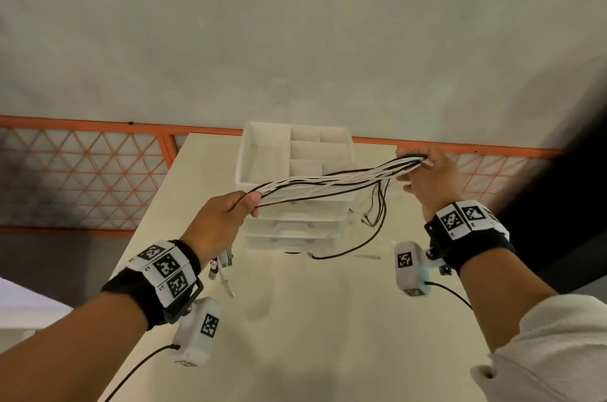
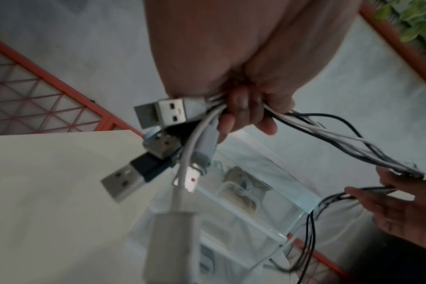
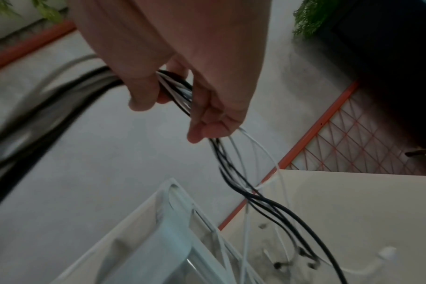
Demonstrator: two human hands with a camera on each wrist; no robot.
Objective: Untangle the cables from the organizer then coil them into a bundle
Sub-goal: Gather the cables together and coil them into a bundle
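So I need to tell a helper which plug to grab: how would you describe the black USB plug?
Start at the left hand, which grips the cables above the table. A cluster of plugs hangs from that fist. The black USB plug is the lowest-left one, the only one with a black housing behind its metal shell; the others have white or grey housings.

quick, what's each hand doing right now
Left hand: grips the cables near their USB plugs.
Right hand: fingers curled round the same cables farther along; loose ends hang to the table.
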